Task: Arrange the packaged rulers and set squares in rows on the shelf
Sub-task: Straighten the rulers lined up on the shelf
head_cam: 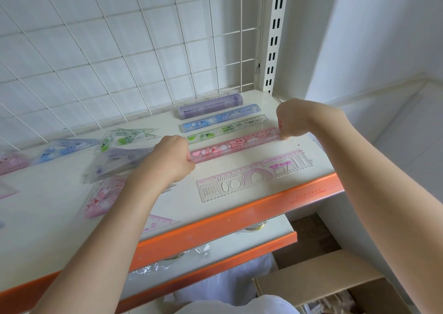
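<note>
A pink packaged ruler (236,144) lies flat on the white shelf (55,194). My left hand (171,156) pinches its left end and my right hand (291,122) pinches its right end. Behind it, in a row, lie a green ruler (227,129), a blue ruler (221,118) and a purple ruler box (211,106). In front lies a clear pink stencil ruler (254,176). To the left, set squares lie scattered: green (124,137), blue (64,148), purple (117,161) and pink (103,195), partly hidden by my left forearm.
A white wire grid (119,50) backs the shelf, with a slotted upright (275,35) at the right corner. The shelf's orange front edge (239,214) runs diagonally. A lower shelf (239,244) holds plastic wrappers. A cardboard box (335,280) stands on the floor at lower right.
</note>
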Demonstrator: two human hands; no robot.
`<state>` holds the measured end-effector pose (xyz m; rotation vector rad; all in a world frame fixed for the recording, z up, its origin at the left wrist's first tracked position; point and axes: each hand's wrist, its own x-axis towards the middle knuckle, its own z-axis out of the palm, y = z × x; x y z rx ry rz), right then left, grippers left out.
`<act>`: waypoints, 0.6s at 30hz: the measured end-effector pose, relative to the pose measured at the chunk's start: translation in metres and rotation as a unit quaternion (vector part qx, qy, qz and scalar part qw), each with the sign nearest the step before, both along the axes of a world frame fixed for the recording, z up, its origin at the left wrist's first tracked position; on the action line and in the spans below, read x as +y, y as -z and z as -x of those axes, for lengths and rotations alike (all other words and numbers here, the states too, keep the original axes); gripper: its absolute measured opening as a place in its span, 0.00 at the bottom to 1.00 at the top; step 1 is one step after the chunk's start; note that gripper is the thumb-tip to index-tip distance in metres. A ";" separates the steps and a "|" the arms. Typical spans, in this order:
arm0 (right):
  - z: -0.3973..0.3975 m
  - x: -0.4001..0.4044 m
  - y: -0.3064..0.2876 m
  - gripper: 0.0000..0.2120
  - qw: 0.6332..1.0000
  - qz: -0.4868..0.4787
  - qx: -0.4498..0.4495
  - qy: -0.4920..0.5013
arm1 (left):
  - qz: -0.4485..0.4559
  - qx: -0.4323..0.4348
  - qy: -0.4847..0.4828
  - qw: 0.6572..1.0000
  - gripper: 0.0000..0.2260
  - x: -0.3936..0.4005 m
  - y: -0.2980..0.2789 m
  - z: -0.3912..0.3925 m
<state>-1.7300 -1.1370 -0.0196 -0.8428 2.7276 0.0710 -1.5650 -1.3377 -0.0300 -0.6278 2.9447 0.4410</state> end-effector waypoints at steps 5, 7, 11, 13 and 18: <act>-0.001 0.001 -0.001 0.19 1.000 0.000 0.000 0.002 | -0.011 0.001 0.001 1.000 0.05 -0.001 -0.002 -0.002; -0.003 0.001 -0.001 0.19 1.000 0.003 0.001 0.008 | -0.011 -0.003 0.004 1.000 0.06 0.000 -0.004 -0.003; -0.005 0.007 -0.002 0.14 1.000 0.014 0.004 0.026 | 0.002 -0.017 0.002 1.000 0.08 0.003 -0.007 -0.006; -0.010 0.012 -0.005 0.12 0.999 0.022 0.003 0.033 | 0.021 -0.017 -0.005 1.000 0.09 0.004 -0.009 -0.010; -0.032 0.024 -0.014 0.10 0.997 0.059 0.037 0.038 | 0.092 0.013 0.002 0.996 0.07 0.018 -0.012 -0.032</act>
